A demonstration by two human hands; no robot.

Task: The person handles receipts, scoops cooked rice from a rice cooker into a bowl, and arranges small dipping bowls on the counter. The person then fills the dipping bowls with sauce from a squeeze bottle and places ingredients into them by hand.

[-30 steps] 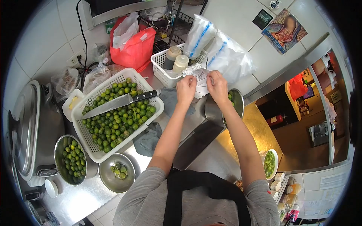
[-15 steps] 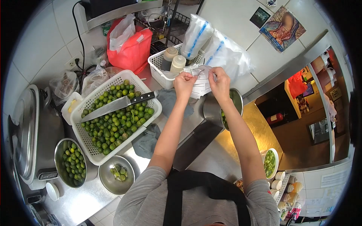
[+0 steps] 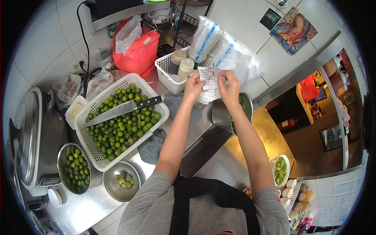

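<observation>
Above the back of the worktop [image 3: 219, 164], a sheaf of small white paper slips [image 3: 209, 84] was held up between both hands. The left hand [image 3: 193, 87] pinched the sheaf from its left edge, with one slip raised at the fingertips near the top. The right hand [image 3: 229, 87] gripped the same sheaf from its right edge, fingers curled over the paper. The slips fanned downward between the two hands, so both were closed on the paper and neither touched anything else.

Just behind the slips stood a small white basket [image 3: 166, 76] with two squeeze bottles [image 3: 182, 62] in it, and beside that leaned clear plastic bags [image 3: 229, 55] with blue print. Below the right hand sat a steel pot [image 3: 223, 115] with green fruit in it. A grey cloth [image 3: 174, 103] lay on the worktop under the left forearm.

Further left, a large white basket [image 3: 98, 160] was heaped with small green limes [image 3: 117, 125], and a long knife [image 3: 121, 109] lay across them. Two steel bowls stood nearer the person: one [image 3: 62, 162] full of limes, the other [image 3: 113, 186] holding a few cut pieces. A red plastic bag [image 3: 137, 51] sat against the tiled wall.
</observation>
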